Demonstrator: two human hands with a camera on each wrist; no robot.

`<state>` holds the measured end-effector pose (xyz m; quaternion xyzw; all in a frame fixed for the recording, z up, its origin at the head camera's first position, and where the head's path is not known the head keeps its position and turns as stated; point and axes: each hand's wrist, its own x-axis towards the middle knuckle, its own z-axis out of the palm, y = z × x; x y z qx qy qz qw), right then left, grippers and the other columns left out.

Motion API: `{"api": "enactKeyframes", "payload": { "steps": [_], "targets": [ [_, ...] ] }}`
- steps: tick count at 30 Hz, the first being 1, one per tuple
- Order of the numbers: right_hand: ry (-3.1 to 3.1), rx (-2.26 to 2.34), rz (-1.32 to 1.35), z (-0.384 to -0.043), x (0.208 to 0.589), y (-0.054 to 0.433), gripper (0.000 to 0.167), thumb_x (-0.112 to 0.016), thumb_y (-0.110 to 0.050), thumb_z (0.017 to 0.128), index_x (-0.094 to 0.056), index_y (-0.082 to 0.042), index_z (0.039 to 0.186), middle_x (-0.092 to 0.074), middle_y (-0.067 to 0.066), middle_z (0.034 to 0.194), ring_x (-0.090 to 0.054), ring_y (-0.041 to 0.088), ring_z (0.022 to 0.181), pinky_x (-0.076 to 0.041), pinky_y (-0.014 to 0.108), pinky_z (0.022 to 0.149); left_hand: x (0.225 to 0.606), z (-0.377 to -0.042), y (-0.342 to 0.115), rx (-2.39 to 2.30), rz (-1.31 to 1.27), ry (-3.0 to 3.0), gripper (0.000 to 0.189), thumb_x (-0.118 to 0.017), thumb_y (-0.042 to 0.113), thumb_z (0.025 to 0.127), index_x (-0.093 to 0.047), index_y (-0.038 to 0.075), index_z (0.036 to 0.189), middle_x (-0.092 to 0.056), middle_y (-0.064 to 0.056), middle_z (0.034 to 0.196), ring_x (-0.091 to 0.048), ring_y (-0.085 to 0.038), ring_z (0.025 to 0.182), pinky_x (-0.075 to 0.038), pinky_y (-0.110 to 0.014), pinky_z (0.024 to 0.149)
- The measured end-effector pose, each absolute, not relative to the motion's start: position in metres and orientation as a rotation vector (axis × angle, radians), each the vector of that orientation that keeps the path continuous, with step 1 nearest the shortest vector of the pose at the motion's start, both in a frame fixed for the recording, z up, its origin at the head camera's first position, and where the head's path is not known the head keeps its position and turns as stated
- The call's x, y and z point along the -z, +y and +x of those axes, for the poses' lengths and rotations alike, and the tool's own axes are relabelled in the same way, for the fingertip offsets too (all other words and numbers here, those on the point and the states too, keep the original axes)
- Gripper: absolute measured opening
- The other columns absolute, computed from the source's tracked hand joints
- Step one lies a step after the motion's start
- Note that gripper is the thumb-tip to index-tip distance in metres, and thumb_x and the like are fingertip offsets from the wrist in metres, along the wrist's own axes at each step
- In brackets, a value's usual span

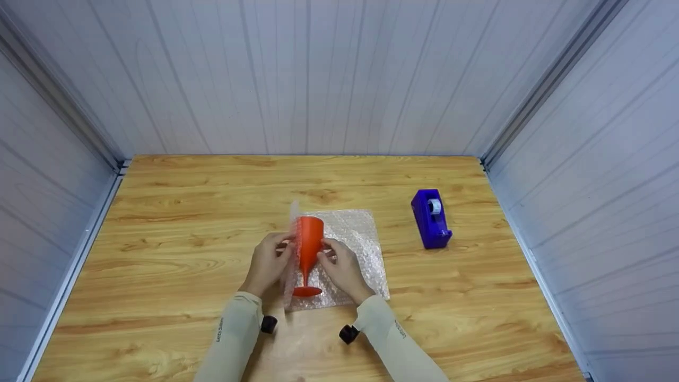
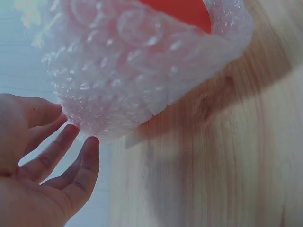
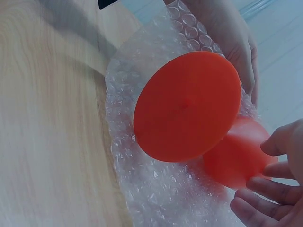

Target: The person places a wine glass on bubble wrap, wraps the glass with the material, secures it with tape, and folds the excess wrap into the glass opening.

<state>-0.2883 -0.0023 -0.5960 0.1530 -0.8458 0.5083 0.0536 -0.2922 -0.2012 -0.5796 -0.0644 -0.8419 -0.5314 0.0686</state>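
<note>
An orange goblet [image 1: 311, 241] lies on its side on a sheet of bubble wrap [image 1: 358, 233], its round foot [image 3: 187, 106] toward the person. My left hand [image 1: 267, 263] pinches the left part of the sheet, which stands raised along the goblet and partly covers its bowl. In the left wrist view the fingertips [image 2: 90, 144] meet the bubble wrap [image 2: 109, 75] at its edge. From the other side, my right hand [image 1: 344, 267] holds the goblet's bowl, thumb and fingers against it; the right wrist view has the bowl [image 3: 241, 151] just beyond the foot.
A blue tape dispenser [image 1: 431, 220] with a roll of tape [image 1: 434, 206] stands to the right of the sheet. The wooden tabletop [image 1: 185, 239] is bordered by white panel walls [image 1: 329, 79] at the back and both sides.
</note>
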Motion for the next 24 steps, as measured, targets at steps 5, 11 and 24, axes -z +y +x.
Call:
{"api": "enactKeyframes", "payload": {
  "steps": [5, 11, 24],
  "targets": [
    [-2.572, -1.553, 0.462, -0.289, 0.597, -0.002, 0.032, -0.067, -0.009, 0.095, -0.063, 0.002, 0.125, -0.066, 0.016, 0.114, -0.066, 0.024, 0.093, -0.057, 0.034, 0.081, 0.581, -0.293, -0.198, 1.639, -0.147, -2.584, 0.034, -0.070, 0.003, 0.093, -0.066, 0.003, 0.127, -0.057, -0.016, 0.122, -0.067, -0.032, 0.101, -0.057, -0.041, 0.087],
    [-2.570, -1.593, 0.458, -0.288, 0.595, 0.000, 0.034, -0.068, -0.009, 0.095, -0.062, 0.002, 0.126, -0.065, 0.016, 0.115, -0.067, 0.026, 0.096, -0.056, 0.031, 0.082, 0.579, -0.293, -0.196, 1.645, -0.129, -2.599, 0.036, -0.070, 0.007, 0.094, -0.064, 0.006, 0.129, -0.056, -0.016, 0.125, -0.068, -0.031, 0.101, -0.057, -0.040, 0.086],
    [-2.555, -1.501, 0.436, -0.287, 0.594, 0.002, 0.030, -0.068, -0.007, 0.093, -0.065, 0.003, 0.122, -0.066, 0.015, 0.110, -0.066, 0.024, 0.092, -0.057, 0.033, 0.079, 0.580, -0.293, -0.190, 1.482, -0.257, -2.540, 0.030, -0.068, 0.001, 0.094, -0.068, 0.004, 0.124, -0.063, -0.016, 0.125, -0.070, -0.030, 0.093, -0.058, -0.039, 0.081]
  ]
}}
